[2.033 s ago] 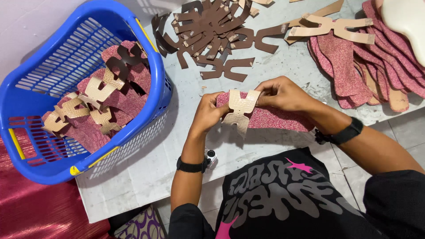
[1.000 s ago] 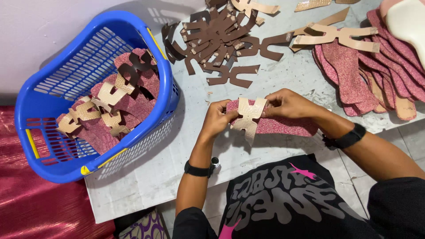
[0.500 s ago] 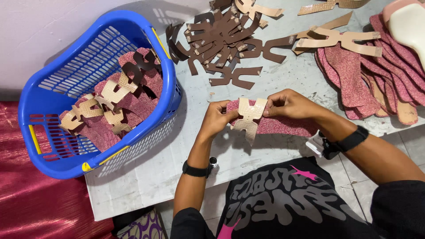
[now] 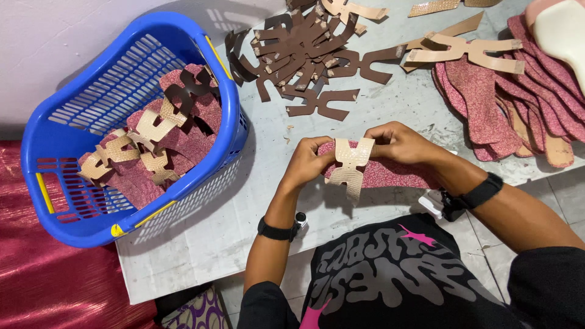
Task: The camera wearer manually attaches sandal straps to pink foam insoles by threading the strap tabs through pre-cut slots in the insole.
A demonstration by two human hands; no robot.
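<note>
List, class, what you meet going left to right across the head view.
Red shiny cloth → blue basket → left hand → tan strap piece → right hand → stack of pink insoles.

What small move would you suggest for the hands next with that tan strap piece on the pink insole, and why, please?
Probably press the strap's side tabs down around the insole's edges. The left hand and right hand hold the tan strap piece draped across the pink insole, its lower end hanging loose over the table. Finished pairs in the blue basket show straps sitting flat on their insoles.
</note>
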